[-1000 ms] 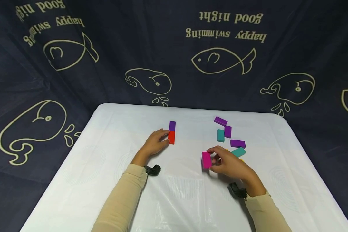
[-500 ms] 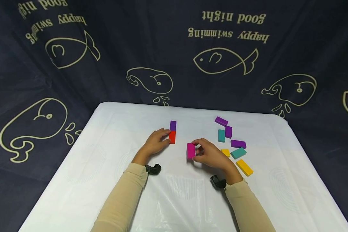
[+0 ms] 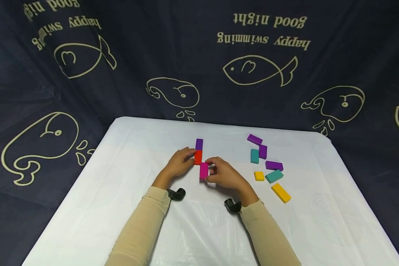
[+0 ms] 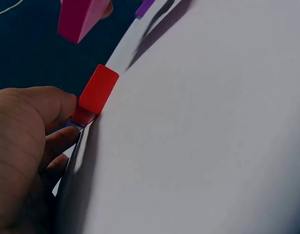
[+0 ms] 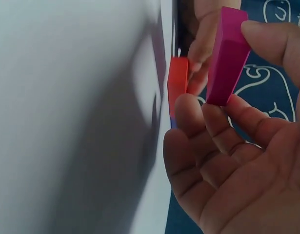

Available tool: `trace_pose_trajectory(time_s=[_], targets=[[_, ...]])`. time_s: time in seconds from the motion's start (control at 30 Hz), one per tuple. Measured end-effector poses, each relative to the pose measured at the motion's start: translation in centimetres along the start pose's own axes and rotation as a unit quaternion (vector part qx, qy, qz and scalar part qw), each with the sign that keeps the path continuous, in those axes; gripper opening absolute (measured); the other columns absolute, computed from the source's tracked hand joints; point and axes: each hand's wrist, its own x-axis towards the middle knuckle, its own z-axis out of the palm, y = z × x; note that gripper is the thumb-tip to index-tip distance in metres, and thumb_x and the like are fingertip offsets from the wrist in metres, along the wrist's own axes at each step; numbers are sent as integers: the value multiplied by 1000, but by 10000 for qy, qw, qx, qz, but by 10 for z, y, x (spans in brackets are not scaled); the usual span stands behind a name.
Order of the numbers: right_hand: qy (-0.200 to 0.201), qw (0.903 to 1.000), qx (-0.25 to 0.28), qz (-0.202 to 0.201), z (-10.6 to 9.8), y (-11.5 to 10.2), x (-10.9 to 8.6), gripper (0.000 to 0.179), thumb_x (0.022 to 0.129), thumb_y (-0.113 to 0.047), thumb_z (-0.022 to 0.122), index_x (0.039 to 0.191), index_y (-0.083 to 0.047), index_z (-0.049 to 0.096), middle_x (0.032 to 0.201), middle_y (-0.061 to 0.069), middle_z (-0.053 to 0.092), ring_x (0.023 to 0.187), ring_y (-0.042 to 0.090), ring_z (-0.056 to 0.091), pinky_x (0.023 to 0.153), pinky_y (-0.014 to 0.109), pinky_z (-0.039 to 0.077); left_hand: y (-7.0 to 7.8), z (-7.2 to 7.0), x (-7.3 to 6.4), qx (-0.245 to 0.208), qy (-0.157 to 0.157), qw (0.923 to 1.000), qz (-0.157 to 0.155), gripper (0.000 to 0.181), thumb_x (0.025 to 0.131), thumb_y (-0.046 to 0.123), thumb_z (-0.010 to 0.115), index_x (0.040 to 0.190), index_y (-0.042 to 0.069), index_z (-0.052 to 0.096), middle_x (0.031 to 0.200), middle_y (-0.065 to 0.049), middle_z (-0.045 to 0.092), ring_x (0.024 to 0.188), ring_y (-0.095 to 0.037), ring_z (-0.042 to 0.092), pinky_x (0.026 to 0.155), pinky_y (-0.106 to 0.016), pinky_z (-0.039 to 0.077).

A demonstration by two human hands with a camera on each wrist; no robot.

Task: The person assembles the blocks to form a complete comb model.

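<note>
Your right hand point(image 3: 225, 173) pinches the pink block point(image 3: 204, 171) by its two ends, thumb at the near end and fingertips at the far one, the last fingers loosely bent; that grip probably serves to leave the long side facing your left hand point(image 3: 178, 162) free. Both wrist views show the pink block lifted off the white table point(image 3: 203, 225), between your hands and a little nearer you than the red block point(image 3: 198, 157). Your left hand is relaxed, a gap between thumb and forefinger, their tips touching the red block's left side without wrapping round it, likely to steady it against a knock. Just beyond those fingertips lies a violet block point(image 3: 199, 144), end to end with the red one. Count ten blocks: one pink, one red, one violet, then seven lying loose to the right of your right hand. Those seven are three purple blocks point(image 3: 274, 165), farthest from you, two teal blocks point(image 3: 274, 176) and two yellow blocks point(image 3: 280, 193), one of which shows a shorter top.
</note>
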Motion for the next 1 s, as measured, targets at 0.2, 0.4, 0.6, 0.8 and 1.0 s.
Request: trace_pose_trajectory(time_s=[0.2,0.4,0.6,0.8,1.0], targets=[[23,10000,6,36,11,-3,8,49,80,-9,78,124,0,59,107,12,58,87,20,56,75,29,50,1,0,0,-15,8,10000,-21,45,96,19,59,140,7,57,145,-12,52,143,-31,35,120,-49,17],[51,9997,-208,136,20,-1,12,50,80,-8,79,124,0,59,104,9,60,88,18,55,77,30,49,2,-1,0,-7,-9,10000,-20,45,96,19,59,140,6,57,146,-13,52,143,-31,35,120,-49,17],[118,9989,-464,32,24,-1,16,49,79,-9,81,122,1,60,98,10,57,82,17,52,73,30,45,2,-1,0,7,-3,10000,-33,46,96,19,60,140,7,57,146,-14,51,143,-31,35,120,-49,17],[194,9971,-732,-5,29,-2,18,49,77,-9,82,120,1,60,96,10,55,81,17,50,72,31,44,-1,0,0,-9,16,10000,-46,45,96,19,61,139,7,57,146,-15,51,143,-32,35,120,-49,17],[207,9956,-911,71,31,-2,19,50,77,-11,81,121,0,60,95,7,54,84,18,49,73,32,42,1,-1,0,2,32,10000,-1,45,95,19,62,139,7,58,145,-13,53,143,-31,36,119,-49,18]])
